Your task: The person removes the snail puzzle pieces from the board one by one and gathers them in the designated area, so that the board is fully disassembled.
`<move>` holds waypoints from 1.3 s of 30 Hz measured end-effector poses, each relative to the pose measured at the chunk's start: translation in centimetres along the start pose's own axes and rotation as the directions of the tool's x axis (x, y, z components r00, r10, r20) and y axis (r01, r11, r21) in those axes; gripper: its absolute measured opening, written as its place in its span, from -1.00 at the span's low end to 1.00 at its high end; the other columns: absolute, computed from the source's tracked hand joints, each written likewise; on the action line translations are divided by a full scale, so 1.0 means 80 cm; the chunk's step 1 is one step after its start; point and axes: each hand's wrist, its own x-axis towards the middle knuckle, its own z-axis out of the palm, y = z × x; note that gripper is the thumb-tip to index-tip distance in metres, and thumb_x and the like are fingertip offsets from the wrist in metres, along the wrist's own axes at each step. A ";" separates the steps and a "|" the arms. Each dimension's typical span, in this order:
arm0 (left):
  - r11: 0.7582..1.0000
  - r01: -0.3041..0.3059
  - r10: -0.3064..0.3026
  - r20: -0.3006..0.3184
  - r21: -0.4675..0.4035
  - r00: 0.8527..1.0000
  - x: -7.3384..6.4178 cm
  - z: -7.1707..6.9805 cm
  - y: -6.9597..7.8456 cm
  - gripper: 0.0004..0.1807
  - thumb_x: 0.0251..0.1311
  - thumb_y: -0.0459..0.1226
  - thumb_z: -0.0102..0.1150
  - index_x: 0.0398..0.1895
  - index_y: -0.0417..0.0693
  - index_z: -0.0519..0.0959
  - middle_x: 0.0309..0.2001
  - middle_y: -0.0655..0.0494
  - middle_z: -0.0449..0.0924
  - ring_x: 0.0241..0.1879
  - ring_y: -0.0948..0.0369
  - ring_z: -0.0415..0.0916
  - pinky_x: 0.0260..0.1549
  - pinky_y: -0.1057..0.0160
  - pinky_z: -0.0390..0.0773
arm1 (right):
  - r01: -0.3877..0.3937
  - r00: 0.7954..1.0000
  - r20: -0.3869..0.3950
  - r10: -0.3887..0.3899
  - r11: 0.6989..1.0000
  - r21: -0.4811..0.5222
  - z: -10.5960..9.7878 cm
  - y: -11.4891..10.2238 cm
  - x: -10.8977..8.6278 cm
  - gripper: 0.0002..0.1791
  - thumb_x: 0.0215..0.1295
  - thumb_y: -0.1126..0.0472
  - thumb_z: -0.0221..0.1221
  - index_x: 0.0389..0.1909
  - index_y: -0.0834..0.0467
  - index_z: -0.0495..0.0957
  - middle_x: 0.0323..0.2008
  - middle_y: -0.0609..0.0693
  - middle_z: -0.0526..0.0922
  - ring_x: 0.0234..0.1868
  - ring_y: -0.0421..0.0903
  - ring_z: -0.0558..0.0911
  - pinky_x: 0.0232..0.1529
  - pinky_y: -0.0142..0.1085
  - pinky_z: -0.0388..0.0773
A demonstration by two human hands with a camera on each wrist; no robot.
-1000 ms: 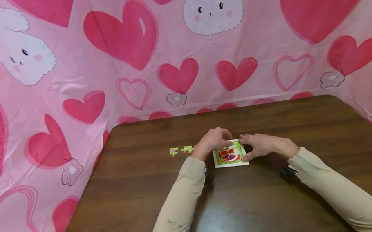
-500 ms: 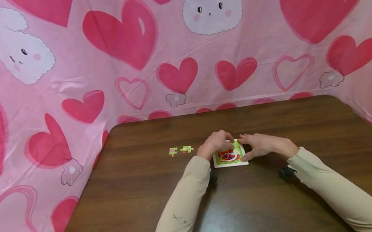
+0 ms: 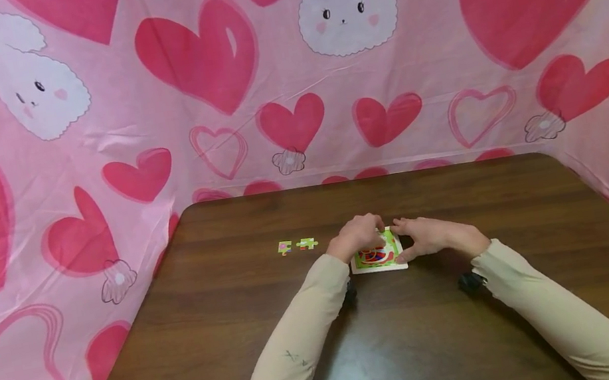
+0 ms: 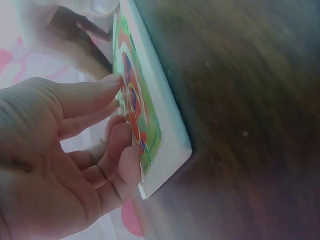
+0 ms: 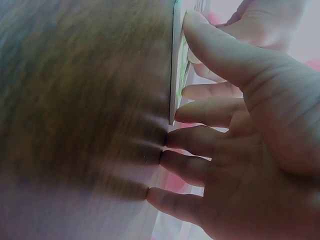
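Note:
A square jigsaw board (image 3: pixel 381 269) with a white rim and a red, blue and green picture lies flat on the table. Over its far left part is my left hand (image 3: pixel 358 235), fingers bent downward. In the left wrist view, its thumb (image 4: pixel 107 90) and fingertips meet the picture; whether a piece sits between them is hidden. My right hand (image 3: pixel 433 235) is spread along the board's right side. Its thumb (image 5: pixel 210 40) touches the rim, the index fingertip is at a corner, and the other fingertips rest on the table.
Two loose jigsaw pieces, one with a pink flower (image 3: pixel 284 246) and one mostly green (image 3: pixel 307 243), lie left of the board. The brown wooden table (image 3: pixel 228 312) meets a pink cloth backdrop (image 3: pixel 321 78) at the back. Dark wrist cameras sit under both cuffs.
My left hand has shifted slightly right over the board, uncovering more of the green loose piece, and its fingers bend further down. My right hand and the board stay in place.

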 end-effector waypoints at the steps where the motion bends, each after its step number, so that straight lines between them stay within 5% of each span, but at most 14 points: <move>1: 1.000 -0.002 0.002 0.002 0.008 1.000 0.001 0.001 0.001 -0.61 0.25 -0.13 0.27 0.14 0.06 0.55 0.10 0.09 0.60 -0.07 0.18 0.53 -0.01 0.16 0.55 | -0.001 1.000 0.002 0.001 1.000 0.000 0.000 0.000 0.000 0.00 0.19 -0.28 0.24 0.45 0.29 0.17 0.48 0.38 0.07 0.46 0.35 0.16 0.37 0.21 0.16; 12: 0.996 -0.041 0.040 0.016 0.073 0.999 0.004 0.000 0.003 -0.84 0.24 -0.19 0.26 -0.15 0.04 0.61 -0.04 0.10 0.49 -0.06 0.21 0.39 -0.11 0.22 0.53 | -0.005 1.000 -0.010 0.005 1.000 -0.001 0.000 0.000 -0.001 -0.03 0.19 -0.26 0.25 0.44 0.27 0.20 0.48 0.35 0.11 0.46 0.35 0.15 0.37 0.23 0.14; 22: 0.995 -0.060 0.059 0.017 0.076 0.998 -0.001 0.000 0.007 -0.59 0.26 -0.20 0.23 0.19 0.06 0.57 0.20 0.12 0.54 0.20 0.18 0.39 0.20 0.16 0.44 | 0.000 1.000 -0.016 0.000 1.000 0.001 -0.001 0.002 -0.002 -0.03 0.17 -0.28 0.25 0.43 0.25 0.23 0.48 0.33 0.12 0.45 0.33 0.21 0.36 0.22 0.19; 39: 0.997 -0.030 0.027 0.033 0.072 0.999 0.002 0.000 0.011 -0.62 0.25 -0.19 0.27 0.12 0.00 0.50 0.09 0.01 0.39 -0.11 0.20 0.44 -0.07 0.20 0.56 | -0.013 1.000 -0.014 0.013 1.000 0.018 -0.003 0.002 -0.003 -0.02 0.16 -0.27 0.27 0.44 0.24 0.22 0.49 0.32 0.11 0.43 0.37 0.20 0.33 0.27 0.18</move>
